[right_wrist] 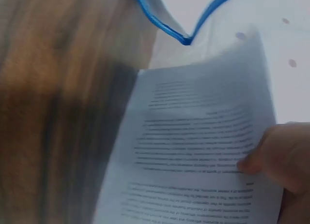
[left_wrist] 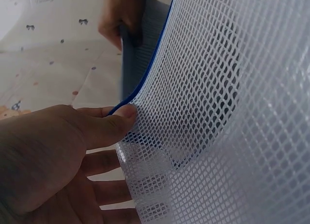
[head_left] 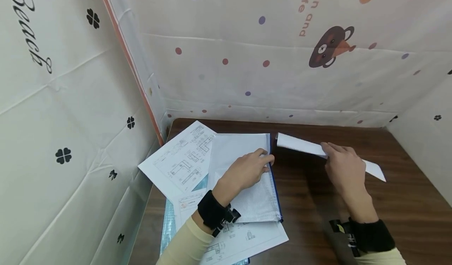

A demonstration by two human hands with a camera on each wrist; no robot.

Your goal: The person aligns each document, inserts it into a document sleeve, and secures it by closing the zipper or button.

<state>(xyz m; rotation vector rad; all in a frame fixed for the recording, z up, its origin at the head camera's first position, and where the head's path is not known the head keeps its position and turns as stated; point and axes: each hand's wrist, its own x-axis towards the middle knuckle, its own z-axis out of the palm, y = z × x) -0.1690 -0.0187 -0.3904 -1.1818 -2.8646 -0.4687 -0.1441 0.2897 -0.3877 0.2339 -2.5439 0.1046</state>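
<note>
A mesh zip pouch with blue edging lies in the middle of the table in the head view. My left hand is over its right side. In the left wrist view, thumb and fingers pinch the blue-edged lip of the mesh pouch, and the mouth gapes. To the right, my right hand grips a printed sheet of paper by its edge, raised above the table. Lines of text cover the face of this paper in the right wrist view, where the thumb presses on it.
Under and left of the pouch lie sheets with technical drawings, on top of a light blue mesh pouch. The brown wooden table meets patterned cloth walls at the back and sides.
</note>
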